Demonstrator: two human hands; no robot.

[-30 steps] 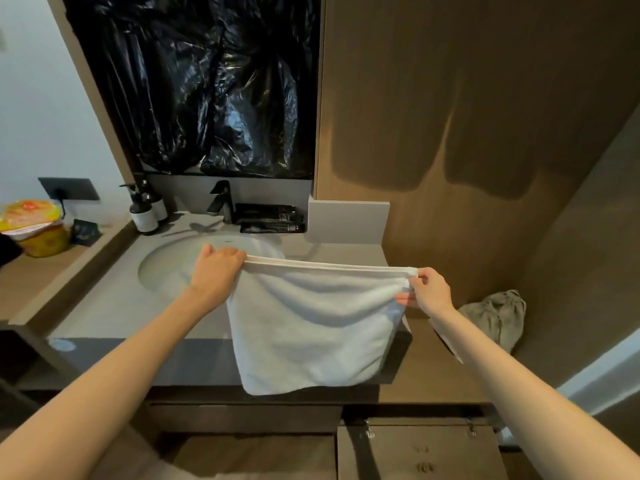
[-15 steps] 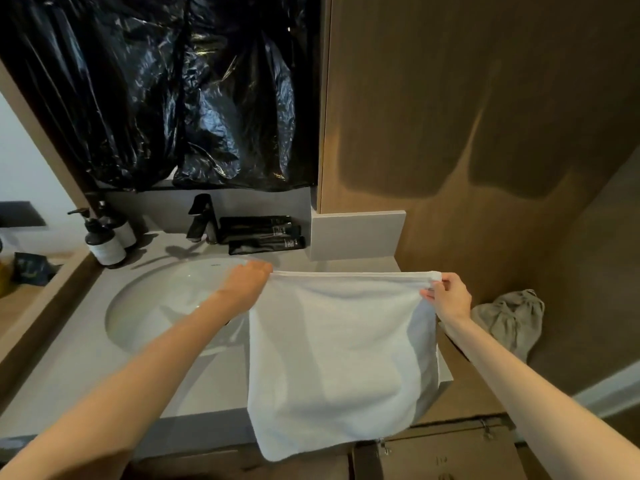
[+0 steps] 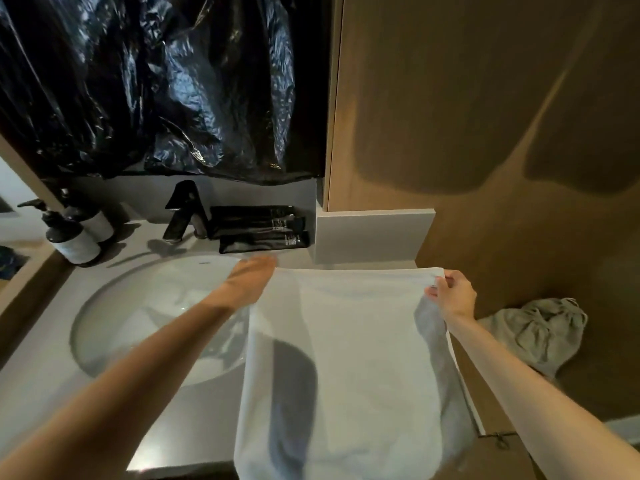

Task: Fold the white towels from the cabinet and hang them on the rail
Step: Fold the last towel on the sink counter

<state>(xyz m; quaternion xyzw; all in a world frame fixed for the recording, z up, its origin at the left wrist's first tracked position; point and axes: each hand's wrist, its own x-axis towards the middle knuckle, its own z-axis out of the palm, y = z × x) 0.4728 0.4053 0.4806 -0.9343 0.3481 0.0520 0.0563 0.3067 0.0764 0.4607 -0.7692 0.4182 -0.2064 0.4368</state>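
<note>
White towel between left hand and right hand

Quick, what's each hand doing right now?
Left hand: grips the white towel by its top left corner.
Right hand: pinches its top right corner.

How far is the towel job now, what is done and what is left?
Done: one white towel is out and looks folded at least once. In hand: left hand and right hand hold its top corners above the counter. Left: finish folding and hang it; no rail is in view.
</note>
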